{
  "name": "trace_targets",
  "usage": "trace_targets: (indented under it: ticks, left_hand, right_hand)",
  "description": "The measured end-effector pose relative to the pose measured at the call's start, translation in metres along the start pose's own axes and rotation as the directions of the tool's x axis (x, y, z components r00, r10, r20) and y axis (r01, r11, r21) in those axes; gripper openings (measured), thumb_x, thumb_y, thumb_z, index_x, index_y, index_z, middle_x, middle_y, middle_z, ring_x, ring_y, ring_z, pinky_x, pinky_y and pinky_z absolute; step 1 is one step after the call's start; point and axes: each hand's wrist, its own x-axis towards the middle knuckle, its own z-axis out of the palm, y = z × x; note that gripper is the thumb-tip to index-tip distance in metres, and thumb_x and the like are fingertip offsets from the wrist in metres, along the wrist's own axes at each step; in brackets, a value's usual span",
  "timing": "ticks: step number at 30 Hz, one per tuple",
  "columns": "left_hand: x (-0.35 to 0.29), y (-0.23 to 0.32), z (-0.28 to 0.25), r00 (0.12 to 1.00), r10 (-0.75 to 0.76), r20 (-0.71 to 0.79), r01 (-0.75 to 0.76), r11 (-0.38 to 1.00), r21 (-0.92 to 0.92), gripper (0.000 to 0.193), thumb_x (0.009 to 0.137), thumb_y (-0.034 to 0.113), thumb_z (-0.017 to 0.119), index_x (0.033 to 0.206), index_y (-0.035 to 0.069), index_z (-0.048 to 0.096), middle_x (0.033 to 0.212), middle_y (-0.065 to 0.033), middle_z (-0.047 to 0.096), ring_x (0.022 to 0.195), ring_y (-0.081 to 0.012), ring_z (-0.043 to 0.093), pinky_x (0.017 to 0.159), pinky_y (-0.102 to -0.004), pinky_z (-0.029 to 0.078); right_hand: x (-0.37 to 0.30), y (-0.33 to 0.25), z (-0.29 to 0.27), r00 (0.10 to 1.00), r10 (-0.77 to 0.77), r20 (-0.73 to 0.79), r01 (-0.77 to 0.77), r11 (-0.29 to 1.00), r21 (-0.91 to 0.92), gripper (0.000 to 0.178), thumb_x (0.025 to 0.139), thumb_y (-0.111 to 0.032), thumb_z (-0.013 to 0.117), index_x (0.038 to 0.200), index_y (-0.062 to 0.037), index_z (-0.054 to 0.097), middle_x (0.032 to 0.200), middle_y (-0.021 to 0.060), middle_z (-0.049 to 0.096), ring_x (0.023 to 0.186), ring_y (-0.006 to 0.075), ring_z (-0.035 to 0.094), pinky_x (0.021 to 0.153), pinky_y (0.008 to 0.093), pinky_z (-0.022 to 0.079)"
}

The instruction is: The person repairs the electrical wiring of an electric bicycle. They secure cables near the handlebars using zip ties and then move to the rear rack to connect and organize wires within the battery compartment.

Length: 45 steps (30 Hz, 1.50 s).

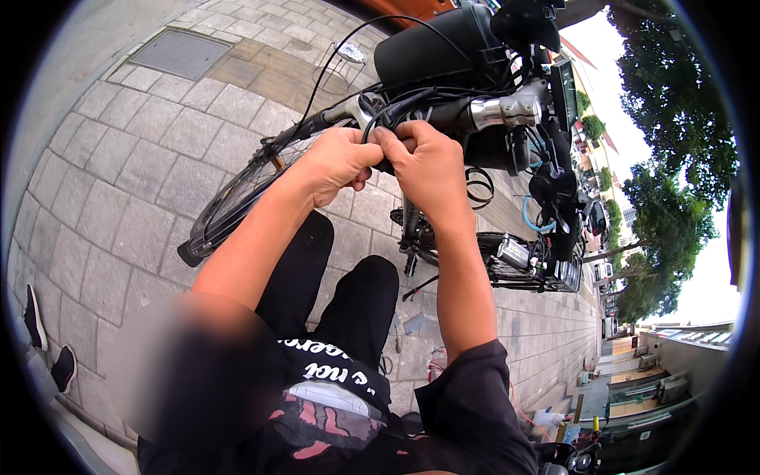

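A bicycle stands in front of me, its front wheel pointing to the left. Several black cables run along its frame, close to the silver stem. My left hand has its fingers curled and its thumb pressed in a pinch at a black cable by the fork crown. Right beside it, fingertips nearly touching, my right hand pinches the same bundle. Exactly which cable lies between the fingertips is partly hidden by the fingers.
A large black cylindrical bag hangs at the bicycle's front. Further right stands another bicycle with a rear rack. Grey paving surrounds me, with a metal cover set in it. Someone's dark shoes show at the left edge.
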Motion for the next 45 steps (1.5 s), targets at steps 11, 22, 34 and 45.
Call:
trace_targets:
  ticks: [11, 22, 34, 45]
  left_hand:
    - [-0.010, -0.013, 0.017, 0.982, 0.150, -0.116, -0.158, 0.985, -0.064, 0.042, 0.093, 0.002, 0.064, 0.135, -0.002, 0.064, 0.083, 0.0002, 0.064, 0.065, -0.0064, 0.055, 0.054, -0.0244, 0.045]
    - [-0.012, -0.025, 0.000, 0.974, 0.225, 0.029, -0.226, 0.973, 0.054, 0.054, 0.092, 0.007, 0.071, 0.145, 0.000, 0.061, 0.100, -0.0043, 0.065, 0.079, -0.0087, 0.064, 0.061, -0.0238, 0.051]
    - [-0.011, -0.008, -0.034, 0.730, 0.549, 0.407, -0.624, 0.293, 0.724, 0.021, 0.095, 0.021, 0.081, 0.101, 0.003, 0.073, 0.116, -0.0097, 0.070, 0.113, -0.0297, 0.060, 0.099, -0.0411, 0.051]
    - [-0.015, -0.008, -0.049, 0.867, 0.449, 0.215, -0.452, 0.530, 0.718, 0.017, 0.100, 0.021, 0.077, 0.101, 0.003, 0.078, 0.085, -0.0041, 0.070, 0.080, -0.0150, 0.063, 0.074, -0.0347, 0.051]
  right_hand:
    - [-0.020, 0.014, 0.036, 0.923, -0.059, -0.381, 0.081, 0.996, 0.042, 0.017, 0.102, -0.015, 0.071, 0.103, 0.0000, 0.065, 0.084, 0.0177, 0.075, 0.076, 0.0373, 0.075, 0.067, 0.0454, 0.058]
    - [-0.001, 0.015, 0.003, 0.975, -0.020, 0.219, -0.001, 0.995, 0.097, 0.028, 0.098, -0.012, 0.050, 0.101, 0.0075, 0.071, 0.087, 0.0237, 0.075, 0.084, 0.0386, 0.072, 0.078, 0.0475, 0.057]
    - [-0.005, 0.029, 0.006, 0.986, 0.006, 0.167, -0.091, 0.858, 0.506, 0.026, 0.100, -0.009, 0.055, 0.113, 0.0075, 0.072, 0.095, 0.0170, 0.078, 0.086, 0.0204, 0.073, 0.080, 0.0358, 0.058]
    - [-0.014, 0.030, 0.001, 0.987, -0.005, 0.160, -0.071, 0.881, 0.468, 0.033, 0.100, -0.005, 0.060, 0.129, 0.0094, 0.066, 0.116, 0.0194, 0.079, 0.105, 0.0203, 0.075, 0.093, 0.0316, 0.057]
